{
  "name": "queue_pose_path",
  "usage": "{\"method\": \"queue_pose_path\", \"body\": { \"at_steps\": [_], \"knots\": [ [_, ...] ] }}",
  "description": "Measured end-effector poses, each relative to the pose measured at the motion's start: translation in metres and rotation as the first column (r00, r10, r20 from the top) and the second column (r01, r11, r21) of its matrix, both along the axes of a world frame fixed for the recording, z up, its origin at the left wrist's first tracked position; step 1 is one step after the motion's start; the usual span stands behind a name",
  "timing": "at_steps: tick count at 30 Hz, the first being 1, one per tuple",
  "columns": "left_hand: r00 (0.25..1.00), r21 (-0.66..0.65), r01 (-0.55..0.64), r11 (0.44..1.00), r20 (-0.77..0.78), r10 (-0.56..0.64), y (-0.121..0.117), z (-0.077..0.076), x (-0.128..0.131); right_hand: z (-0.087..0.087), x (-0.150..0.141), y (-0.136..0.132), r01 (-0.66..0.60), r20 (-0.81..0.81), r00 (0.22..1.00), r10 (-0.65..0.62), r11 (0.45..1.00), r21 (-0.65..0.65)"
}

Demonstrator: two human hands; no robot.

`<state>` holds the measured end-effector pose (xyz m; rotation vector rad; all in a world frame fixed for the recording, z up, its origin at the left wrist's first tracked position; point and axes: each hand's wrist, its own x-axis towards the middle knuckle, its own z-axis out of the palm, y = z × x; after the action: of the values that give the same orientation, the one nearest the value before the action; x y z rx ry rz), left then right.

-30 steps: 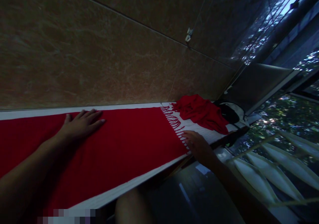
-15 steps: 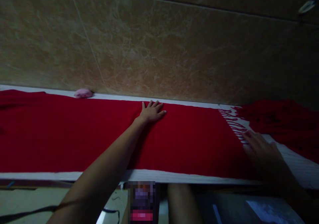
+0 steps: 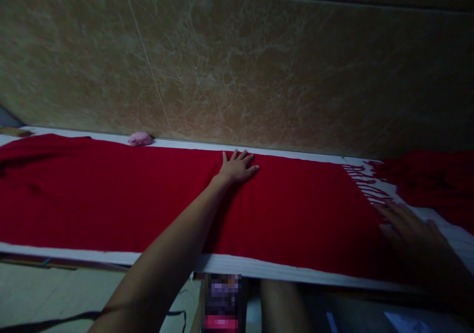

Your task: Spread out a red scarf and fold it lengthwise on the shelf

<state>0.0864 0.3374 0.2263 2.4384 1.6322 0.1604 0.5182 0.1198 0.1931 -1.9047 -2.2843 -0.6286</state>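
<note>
A long red scarf [image 3: 111, 199] with a fringed right end [image 3: 365, 185] lies spread flat along a narrow white ledge [image 3: 259, 266]. My left hand [image 3: 239, 167] rests flat on the scarf near its far edge, fingers spread and open. My right hand [image 3: 411, 229] lies palm down at the fringed end, fingers stretched out over the near right corner of the cloth. Neither hand holds anything.
A tan marble-tiled wall [image 3: 237, 66] rises straight behind the ledge. A small pink lump [image 3: 139, 139] sits against the wall at the left. A second, crumpled red cloth [image 3: 433, 182] lies to the right of the fringe. My knee [image 3: 281, 306] shows below the ledge.
The view has swung left from the window side to face the wall squarely. Both hands stay flat on the scarf, the right one still at the fringe.
</note>
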Motion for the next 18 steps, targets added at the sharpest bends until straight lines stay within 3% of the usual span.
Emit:
{"method": "queue_pose_path", "body": {
  "at_steps": [4, 9, 14, 18],
  "knots": [
    [1.0, 0.012, -0.005, 1.0, 0.002, 0.005, 0.0, -0.001, 0.0, 0.011, -0.015, 0.017, 0.023, -0.197, 0.98, -0.023, 1.0, 0.0],
    [1.0, 0.002, -0.008, 1.0, 0.001, 0.008, -0.003, 0.003, 0.0, 0.038, -0.049, 0.055, 0.082, -0.446, 0.886, -0.123, 0.991, -0.111],
    [1.0, 0.0, -0.02, 1.0, -0.005, 0.02, -0.007, 0.008, 0.001, 0.06, -0.078, 0.108, -0.011, -0.453, 0.884, -0.117, 0.963, -0.27],
    [1.0, -0.01, -0.023, 1.0, -0.001, 0.023, -0.008, 0.008, 0.001, 0.045, -0.075, 0.156, 0.058, -0.336, 0.928, -0.16, 0.954, -0.294]
  ]
}}
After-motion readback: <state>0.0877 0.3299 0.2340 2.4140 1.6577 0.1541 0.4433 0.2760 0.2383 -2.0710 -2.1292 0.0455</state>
